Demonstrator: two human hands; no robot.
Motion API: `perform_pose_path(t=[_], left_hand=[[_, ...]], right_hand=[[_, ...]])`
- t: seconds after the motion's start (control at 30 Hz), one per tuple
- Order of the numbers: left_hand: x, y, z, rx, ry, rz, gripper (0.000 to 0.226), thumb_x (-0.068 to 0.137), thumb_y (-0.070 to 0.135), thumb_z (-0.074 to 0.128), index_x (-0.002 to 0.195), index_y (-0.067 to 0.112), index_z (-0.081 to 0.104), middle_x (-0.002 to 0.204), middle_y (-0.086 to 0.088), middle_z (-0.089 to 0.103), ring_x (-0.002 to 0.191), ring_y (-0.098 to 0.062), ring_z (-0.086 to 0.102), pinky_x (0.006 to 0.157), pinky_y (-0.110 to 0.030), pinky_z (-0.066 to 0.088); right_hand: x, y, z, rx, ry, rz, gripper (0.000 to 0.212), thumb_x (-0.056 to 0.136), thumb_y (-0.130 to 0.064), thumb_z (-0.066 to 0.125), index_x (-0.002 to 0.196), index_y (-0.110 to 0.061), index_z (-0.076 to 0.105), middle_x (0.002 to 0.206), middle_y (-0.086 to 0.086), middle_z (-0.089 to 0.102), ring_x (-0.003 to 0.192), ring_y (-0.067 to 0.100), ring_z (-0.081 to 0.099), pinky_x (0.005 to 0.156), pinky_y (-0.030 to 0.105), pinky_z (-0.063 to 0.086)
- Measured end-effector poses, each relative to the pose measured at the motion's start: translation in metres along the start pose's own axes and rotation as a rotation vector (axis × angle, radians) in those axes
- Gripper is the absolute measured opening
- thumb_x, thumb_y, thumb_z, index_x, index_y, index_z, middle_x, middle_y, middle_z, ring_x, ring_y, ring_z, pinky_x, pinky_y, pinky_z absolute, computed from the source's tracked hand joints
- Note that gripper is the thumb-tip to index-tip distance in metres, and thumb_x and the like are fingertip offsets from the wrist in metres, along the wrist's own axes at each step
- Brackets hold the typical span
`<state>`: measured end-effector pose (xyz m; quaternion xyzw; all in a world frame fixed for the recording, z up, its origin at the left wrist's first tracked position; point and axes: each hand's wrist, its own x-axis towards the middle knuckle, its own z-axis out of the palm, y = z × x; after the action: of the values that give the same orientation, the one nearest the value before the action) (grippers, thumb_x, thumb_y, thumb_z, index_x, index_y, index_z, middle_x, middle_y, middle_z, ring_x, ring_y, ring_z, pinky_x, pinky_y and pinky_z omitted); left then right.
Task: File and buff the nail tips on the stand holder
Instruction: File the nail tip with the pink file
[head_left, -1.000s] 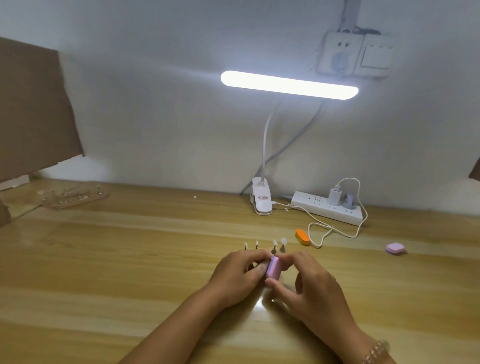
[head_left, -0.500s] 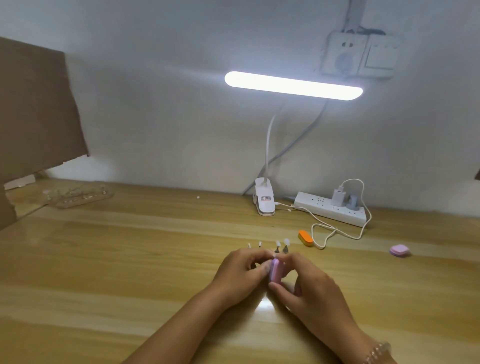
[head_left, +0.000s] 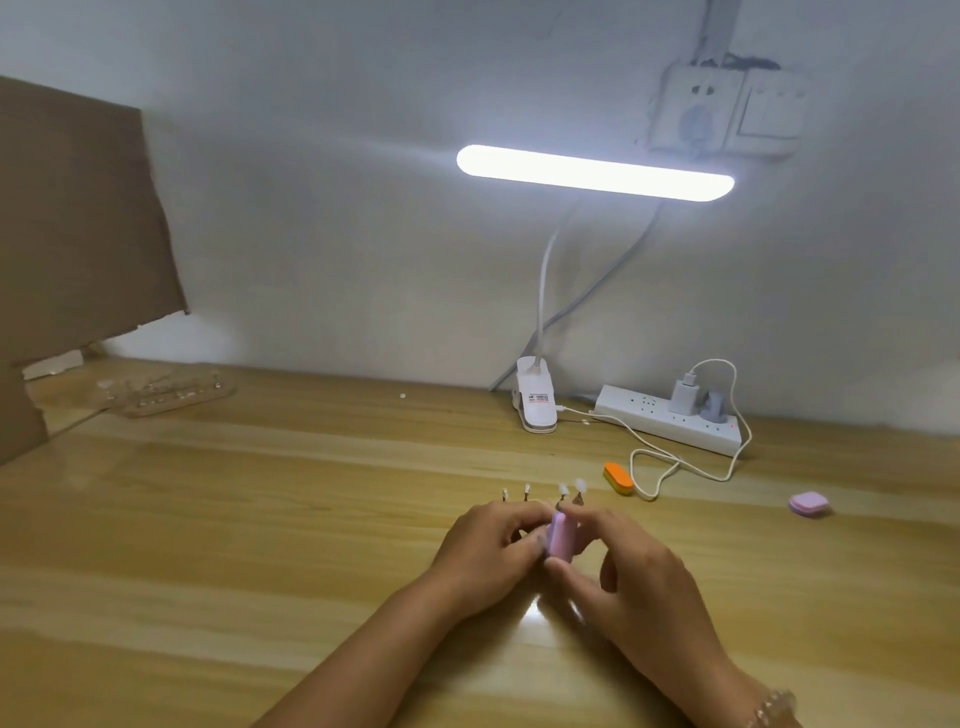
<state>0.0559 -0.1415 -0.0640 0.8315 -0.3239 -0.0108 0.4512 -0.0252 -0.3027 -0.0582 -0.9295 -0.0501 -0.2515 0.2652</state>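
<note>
A small pink buffer block (head_left: 561, 538) stands on edge between my two hands at the middle of the wooden table (head_left: 260, 519). My right hand (head_left: 634, 582) pinches it between thumb and fingertips. My left hand (head_left: 493, 545) is curled over the near part of the nail stand holder and touches the block's left side; what its fingers hold is hidden. Just behind the hands, several thin stand pins (head_left: 519, 492) rise up, two of them carrying pale nail tips (head_left: 570, 488).
An orange buffer block (head_left: 618, 478) lies behind the hands, a second pink block (head_left: 808, 504) at the right. A clip lamp (head_left: 537, 402), its lit bar (head_left: 595, 172), a power strip (head_left: 670, 418) with a white cable stand at the back. Cardboard (head_left: 78, 218) and a clear tray (head_left: 166, 395) sit far left.
Both hands stay together at the stand. The pink block has shifted slightly between the fingers, and the view has drifted a little.
</note>
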Motion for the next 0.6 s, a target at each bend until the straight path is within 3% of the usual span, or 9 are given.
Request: perform_pose_path(t=[0.07, 0.13, 0.23, 0.33, 0.47, 0.6], left_hand=[[0.0009, -0.0004, -0.0001, 0.008, 0.008, -0.004, 0.021, 0.092, 0.033, 0.051, 0.096, 0.030, 0.071, 0.077, 0.023, 0.064, 0.075, -0.015, 0.059, 0.078, -0.040, 0.050], [0.0008, -0.0006, -0.0001, 0.022, 0.009, 0.003, 0.019, 0.091, 0.034, 0.051, 0.093, 0.031, 0.069, 0.072, 0.026, 0.060, 0.069, -0.009, 0.052, 0.074, -0.036, 0.047], [0.0012, -0.0017, -0.0007, 0.041, -0.001, 0.011, 0.018, 0.097, 0.025, 0.054, 0.099, 0.028, 0.072, 0.080, 0.019, 0.067, 0.073, -0.013, 0.056, 0.074, -0.035, 0.047], [0.0018, -0.0031, 0.0004, 0.049, 0.016, 0.001, 0.017, 0.098, 0.023, 0.058, 0.100, 0.028, 0.074, 0.076, 0.026, 0.063, 0.070, -0.007, 0.052, 0.072, -0.029, 0.043], [0.0017, -0.0015, -0.0005, 0.022, 0.000, -0.005, 0.019, 0.098, 0.022, 0.057, 0.103, 0.027, 0.075, 0.086, 0.021, 0.069, 0.074, -0.009, 0.058, 0.073, -0.030, 0.045], [0.0023, -0.0019, 0.0005, 0.022, 0.012, -0.021, 0.018, 0.099, 0.027, 0.055, 0.097, 0.029, 0.073, 0.075, 0.025, 0.062, 0.065, 0.001, 0.050, 0.066, -0.025, 0.038]], right_hand=[[0.0036, 0.0033, -0.0008, 0.052, 0.043, 0.048, 0.034, 0.075, -0.040, 0.078, 0.104, -0.043, 0.062, 0.090, -0.025, 0.064, 0.057, 0.003, 0.053, 0.058, 0.027, 0.046], [0.0050, 0.0053, -0.0004, 0.052, 0.089, 0.081, 0.032, 0.076, -0.038, 0.079, 0.103, -0.040, 0.064, 0.088, -0.024, 0.064, 0.055, -0.001, 0.050, 0.059, 0.029, 0.048], [0.0021, 0.0011, 0.0003, 0.016, 0.054, 0.009, 0.037, 0.074, -0.037, 0.081, 0.107, -0.039, 0.065, 0.089, -0.024, 0.062, 0.055, -0.007, 0.046, 0.056, 0.029, 0.048], [0.0052, 0.0073, -0.0017, 0.070, 0.081, 0.083, 0.027, 0.074, -0.044, 0.077, 0.098, -0.039, 0.066, 0.088, -0.023, 0.063, 0.058, 0.005, 0.053, 0.060, 0.030, 0.049], [0.0023, 0.0030, -0.0003, 0.006, 0.043, -0.010, 0.035, 0.074, -0.041, 0.080, 0.106, -0.040, 0.064, 0.089, -0.026, 0.061, 0.061, -0.006, 0.051, 0.055, 0.022, 0.043], [0.0054, 0.0096, -0.0009, 0.050, 0.097, 0.079, 0.029, 0.073, -0.046, 0.077, 0.097, -0.041, 0.062, 0.087, -0.025, 0.062, 0.064, 0.005, 0.056, 0.056, 0.024, 0.044]])
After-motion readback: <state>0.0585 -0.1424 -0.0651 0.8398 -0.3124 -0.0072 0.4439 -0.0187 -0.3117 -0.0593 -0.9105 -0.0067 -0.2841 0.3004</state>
